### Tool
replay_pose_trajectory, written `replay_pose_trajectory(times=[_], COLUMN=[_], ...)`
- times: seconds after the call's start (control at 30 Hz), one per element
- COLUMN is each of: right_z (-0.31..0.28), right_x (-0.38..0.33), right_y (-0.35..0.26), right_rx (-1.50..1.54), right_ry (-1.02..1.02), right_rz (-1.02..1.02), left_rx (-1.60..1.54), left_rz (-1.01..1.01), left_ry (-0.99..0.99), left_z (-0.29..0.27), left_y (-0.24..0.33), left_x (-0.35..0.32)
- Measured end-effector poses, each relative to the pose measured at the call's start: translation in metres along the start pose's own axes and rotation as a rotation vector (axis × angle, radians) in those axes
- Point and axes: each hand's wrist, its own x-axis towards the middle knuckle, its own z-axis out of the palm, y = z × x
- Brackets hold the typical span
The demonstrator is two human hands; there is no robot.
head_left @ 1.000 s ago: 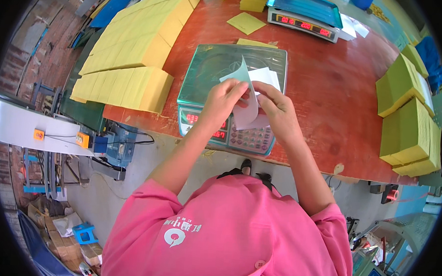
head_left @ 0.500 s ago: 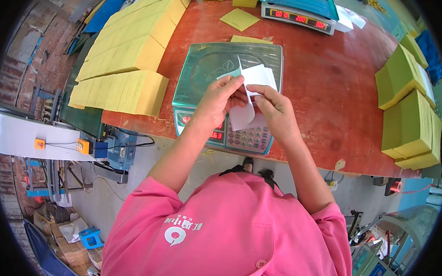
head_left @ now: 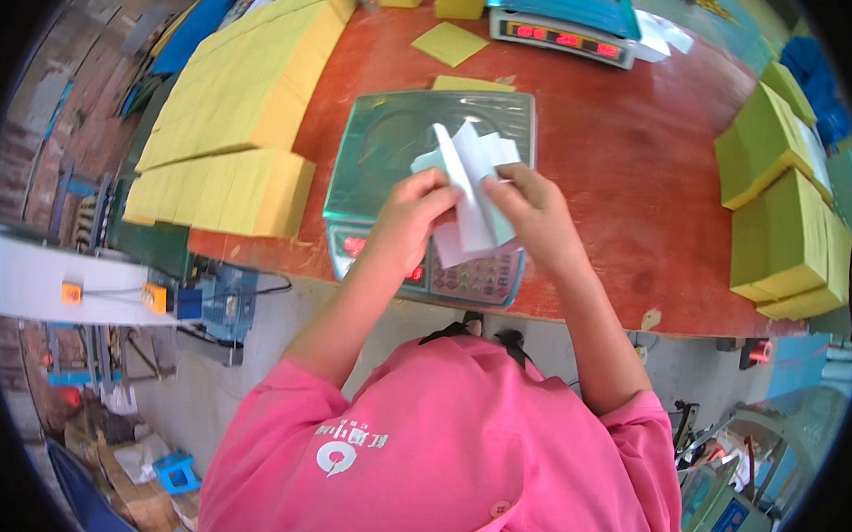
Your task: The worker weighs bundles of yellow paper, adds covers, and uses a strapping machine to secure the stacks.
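Observation:
Several loose white sheets of paper (head_left: 474,194) fan out between my two hands, bent and slightly apart from each other. My left hand (head_left: 411,213) pinches their left edge with thumb and fingers. On the other side my right hand (head_left: 540,212) grips the right edge, thumb on top. Both hands are above a teal-topped digital scale (head_left: 369,145), near its keypad and red display. The papers hide the middle of the scale's pan. A pale purple sheet (head_left: 453,251) hangs at the lower end of the bundle.
Long rows of yellow paper stacks (head_left: 249,78) line the red table (head_left: 629,194) at left. More yellow stacks (head_left: 779,243) stand at the right edge. A second scale (head_left: 561,36) sits at the back beside a flat yellow sheet (head_left: 450,44). Machinery (head_left: 225,305) stands left of the table.
The sheets have spread wider and turned more upright between my hands. My left hand has moved slightly left and down. The whole view has shifted a little.

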Motion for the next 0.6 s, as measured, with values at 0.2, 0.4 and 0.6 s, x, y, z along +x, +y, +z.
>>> replay_pose_trajectory(times=[0.2,0.4,0.6], right_z=[-0.027,-0.139,-0.246], right_x=[-0.012,-0.063,-0.136], right_y=[-0.037,-0.003,0.054], right_rx=[-0.245,-0.138,-0.371], right_ry=[0.278,0.765,1.062], right_rz=[-0.339,-0.255,0.046], left_rx=[0.006,0.150,0.965], left_rz=[0.211,0.165,0.599], left_ry=[-0.076,-0.259,-0.425], left_z=[-0.021,-0.006,0.081], left_y=[0.041,0.077,0.080], left_x=[-0.054,-0.017,0.024])
